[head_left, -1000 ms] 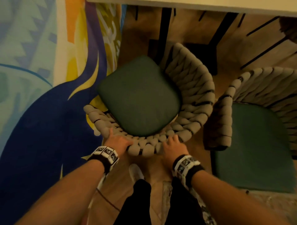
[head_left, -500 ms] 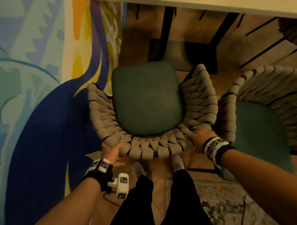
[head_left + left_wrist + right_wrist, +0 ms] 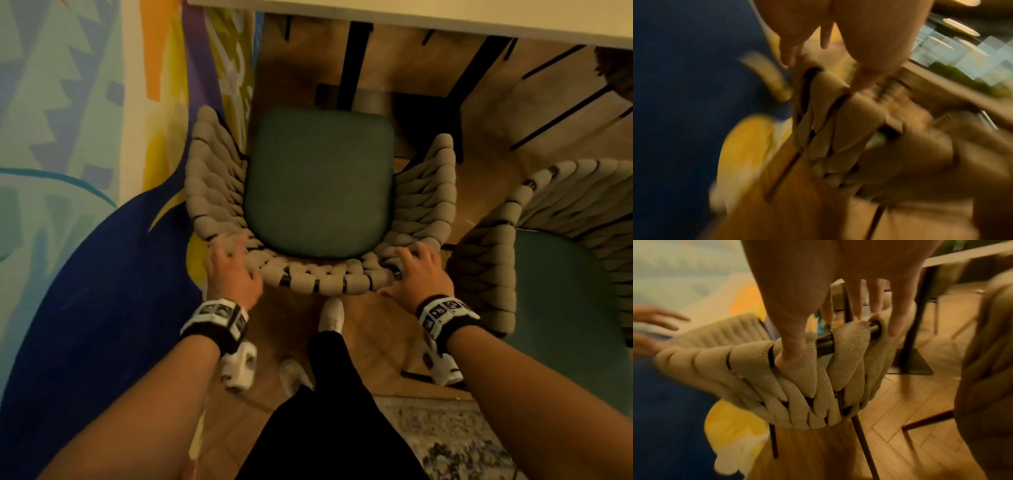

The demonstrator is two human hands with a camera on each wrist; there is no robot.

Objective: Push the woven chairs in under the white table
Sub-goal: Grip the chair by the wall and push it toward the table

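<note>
A woven beige chair (image 3: pixel 325 282) with a green seat cushion (image 3: pixel 318 181) stands squarely facing the white table (image 3: pixel 411 17), its front close to the table edge. My left hand (image 3: pixel 233 270) rests on the chair back's left rear corner, fingers spread; the blurred left wrist view shows straight fingers (image 3: pixel 789 53) touching the woven rim (image 3: pixel 828 91). My right hand (image 3: pixel 418 270) lies over the right rear corner. There the thumb (image 3: pixel 791 356) presses the outer weave (image 3: pixel 797 386) and straight fingers (image 3: pixel 894 321) reach over the top rail. A second woven chair (image 3: pixel 486 267) stands at the right.
A painted wall (image 3: pixel 68 137) runs close along the chair's left side. Black table legs (image 3: pixel 352 68) and a base plate stand ahead under the table. My feet (image 3: pixel 330 315) are just behind the chair on wood floor; a patterned rug (image 3: pixel 445 445) lies lower right.
The chair has turned from an angle to face the table squarely. My hands have spread apart to its two rear corners, the left one moving up onto the rim.
</note>
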